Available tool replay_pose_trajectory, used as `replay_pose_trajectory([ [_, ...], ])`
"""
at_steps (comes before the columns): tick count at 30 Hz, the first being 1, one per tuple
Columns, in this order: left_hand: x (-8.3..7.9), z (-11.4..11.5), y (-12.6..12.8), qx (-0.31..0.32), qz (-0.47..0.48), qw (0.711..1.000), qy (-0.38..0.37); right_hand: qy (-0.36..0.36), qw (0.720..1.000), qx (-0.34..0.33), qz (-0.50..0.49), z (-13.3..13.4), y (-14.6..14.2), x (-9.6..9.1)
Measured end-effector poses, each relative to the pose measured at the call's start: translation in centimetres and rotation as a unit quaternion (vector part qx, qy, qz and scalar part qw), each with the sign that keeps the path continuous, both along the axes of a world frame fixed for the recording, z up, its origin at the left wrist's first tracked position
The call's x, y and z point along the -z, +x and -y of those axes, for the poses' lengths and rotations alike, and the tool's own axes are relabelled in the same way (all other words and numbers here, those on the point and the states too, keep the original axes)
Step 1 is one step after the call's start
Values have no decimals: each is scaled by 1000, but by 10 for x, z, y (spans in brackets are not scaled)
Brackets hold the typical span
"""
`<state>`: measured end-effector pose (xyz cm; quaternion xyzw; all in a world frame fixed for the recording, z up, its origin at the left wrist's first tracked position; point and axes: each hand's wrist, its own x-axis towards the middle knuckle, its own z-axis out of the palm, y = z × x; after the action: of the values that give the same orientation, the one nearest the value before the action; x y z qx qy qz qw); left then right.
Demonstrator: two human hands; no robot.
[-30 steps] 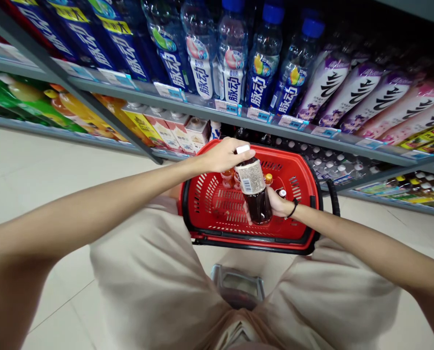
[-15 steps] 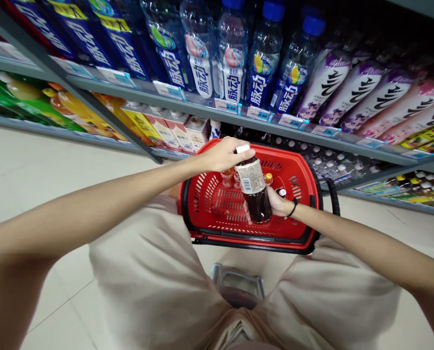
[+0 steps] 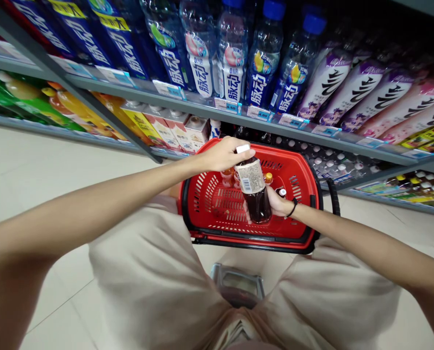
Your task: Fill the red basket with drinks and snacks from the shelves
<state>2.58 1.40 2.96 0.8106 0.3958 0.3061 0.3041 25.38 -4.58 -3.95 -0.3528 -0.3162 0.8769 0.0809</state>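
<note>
A dark drink bottle point(image 3: 251, 182) with a white cap and a pale, barcoded label is tilted over the red shopping basket point(image 3: 297, 228). My left hand point(image 3: 226, 154) is closed around its neck, just under the cap. Lower down, my right hand point(image 3: 275, 201) wraps the bottle's body from behind, its fingertips showing on the left side. Inside the basket stand orange-coloured bottles point(image 3: 227, 177), a bottle with a yellow cap point(image 3: 268, 178) and one with a white cap point(image 3: 282, 193), all partly hidden by my hands and the dark bottle.
Blue-capped drink bottles point(image 3: 260, 63) line the shelf ahead, with purple-and-white bottles point(image 3: 328, 85) to their right. Price tags run along the shelf edge point(image 3: 202, 101). Cartons point(image 3: 196, 131) and more bottles fill the lower shelf. A grey stool point(image 3: 237, 279) is beneath me.
</note>
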Motion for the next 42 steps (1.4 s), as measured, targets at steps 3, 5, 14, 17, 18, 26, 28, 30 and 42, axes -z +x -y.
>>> replay_pose_trajectory([
  [3, -1, 0, 1, -1, 0, 1000, 1, 1, 1000, 2, 5, 0, 0, -1],
  [5, -1, 0, 1, -1, -1, 1000, 1, 1, 1000, 5, 5, 1, -1, -1],
  [14, -1, 0, 1, 1, 2, 1000, 0, 5, 1000, 8, 11, 1, -2, -4],
  [17, -1, 0, 1, 3, -1, 1000, 2, 1, 999, 5, 40, 1, -2, -6],
  [18, -1, 0, 1, 4, 0, 1000, 3, -1, 999, 4, 45, 1, -3, -7],
  [26, -1, 0, 1, 2, -1, 1000, 4, 6, 1000, 16, 0, 3, -5, -10],
  [28, 0, 0, 1, 2, 2, 1000, 4, 4, 1000, 20, 1, 3, -6, -10],
  [30, 0, 0, 1, 3, 2, 1000, 5, -3, 1000, 30, 5, 4, -6, -11],
  [42, 0, -1, 0, 3, -12, 1000, 13, -23, 998, 51, 33, 5, -8, -15],
])
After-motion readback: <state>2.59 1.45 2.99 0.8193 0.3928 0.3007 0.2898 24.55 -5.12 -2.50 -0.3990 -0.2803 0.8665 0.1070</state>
